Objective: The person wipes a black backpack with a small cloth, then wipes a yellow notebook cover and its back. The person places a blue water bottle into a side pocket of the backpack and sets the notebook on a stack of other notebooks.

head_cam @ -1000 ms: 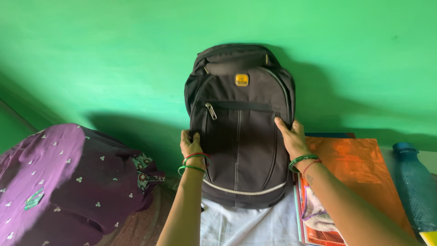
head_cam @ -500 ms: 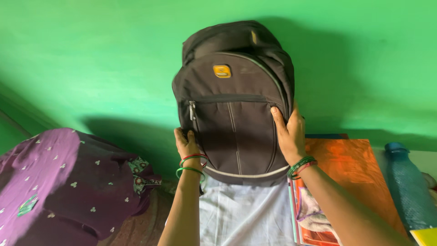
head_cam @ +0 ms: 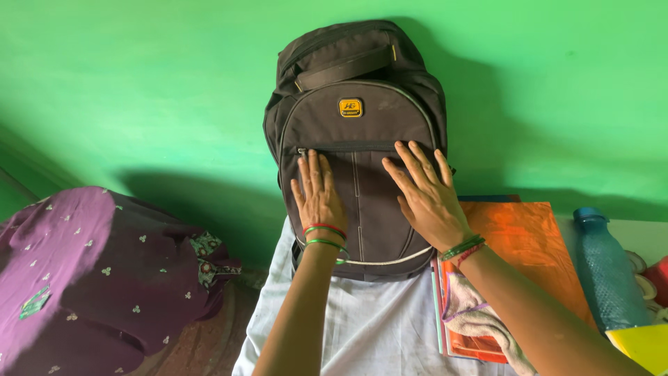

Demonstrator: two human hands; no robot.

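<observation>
**Grey bag upright, both palms flat on front**

Grey-brown bag (head_cam: 358, 150) upright against green wall (head_cam: 139, 83), base on white cloth (head_cam: 369, 327). Left hand (head_cam: 318, 195) flat on front pocket, fingers (head_cam: 311, 173) spread and released, gripping nothing. Right hand (head_cam: 424, 195) likewise flat on pocket, fingers (head_cam: 410, 163) splayed, released. Bangles on both wrists. Yellow badge above pocket zip. Orange folder (head_cam: 529, 244) just right of bag, small cloth (head_cam: 480, 320) lying on its near edge. Blue bottle (head_cam: 605, 271) farther right. Purple garment (head_cam: 90, 278) well apart at left.
</observation>
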